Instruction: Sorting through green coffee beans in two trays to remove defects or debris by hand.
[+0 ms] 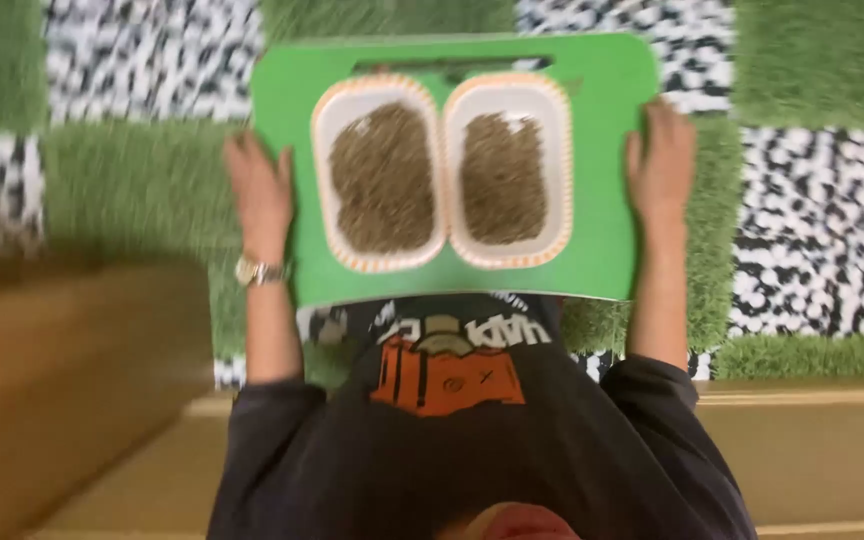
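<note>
A bright green tray (602, 90) with a slot handle at its far edge is held in front of my body. My left hand (260, 188) grips its left edge, and a wristwatch sits on that wrist. Gripping the right edge is my right hand (660, 160). On the tray lie two white oblong dishes with orange rims, side by side. The left dish (324, 120) and the right dish (556, 110) each hold a heap of brown-green grainy matter. The picture is blurred by motion.
Below the tray the floor is a patchwork of green grass-like mats (812, 60) and black-and-white pebble-patterned mats (822, 220). A brown wooden block (62, 380) stands at the lower left. A tan step edge (812, 440) runs across the bottom.
</note>
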